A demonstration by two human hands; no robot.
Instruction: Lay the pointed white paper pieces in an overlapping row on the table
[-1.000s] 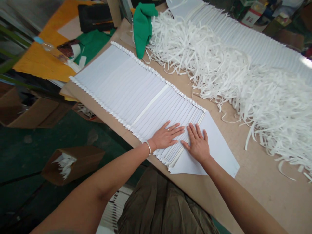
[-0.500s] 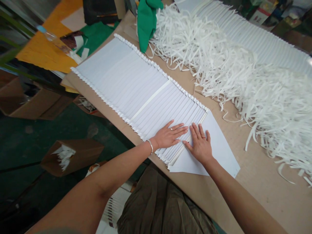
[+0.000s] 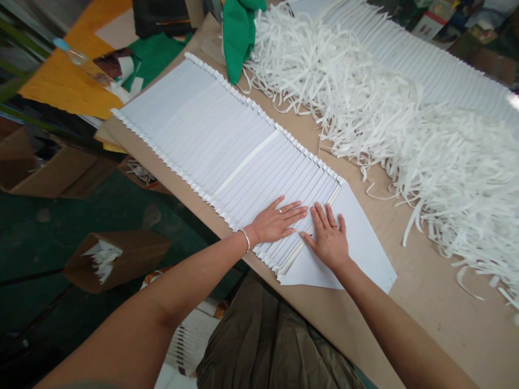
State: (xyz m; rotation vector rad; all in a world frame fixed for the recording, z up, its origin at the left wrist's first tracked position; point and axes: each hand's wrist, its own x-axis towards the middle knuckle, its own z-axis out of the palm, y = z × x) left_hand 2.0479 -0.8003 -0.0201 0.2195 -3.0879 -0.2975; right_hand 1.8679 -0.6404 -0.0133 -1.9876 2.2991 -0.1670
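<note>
A long run of overlapped white paper sheets (image 3: pixel 211 140) lies across the brown tabletop (image 3: pixel 438 302). My left hand (image 3: pixel 278 222) rests flat on the near end of the run, fingers stretched out, a bracelet on the wrist and a ring on one finger. My right hand (image 3: pixel 329 237) lies flat beside it, fingers spread, pressing the nearest loose white sheet (image 3: pixel 365 248) where it meets the run. Neither hand holds anything. One narrow white strip (image 3: pixel 247 162) lies across the run.
A big heap of white paper strips (image 3: pixel 385 119) covers the table's far right. A second run of white sheets (image 3: pixel 430 70) lies behind it. A green cloth (image 3: pixel 237 38) sits at the far end. Cardboard boxes (image 3: pixel 117 256) stand on the dark floor at left.
Both hands stay flat on the paper in nearly the same spot; only the camera has shifted a little.
</note>
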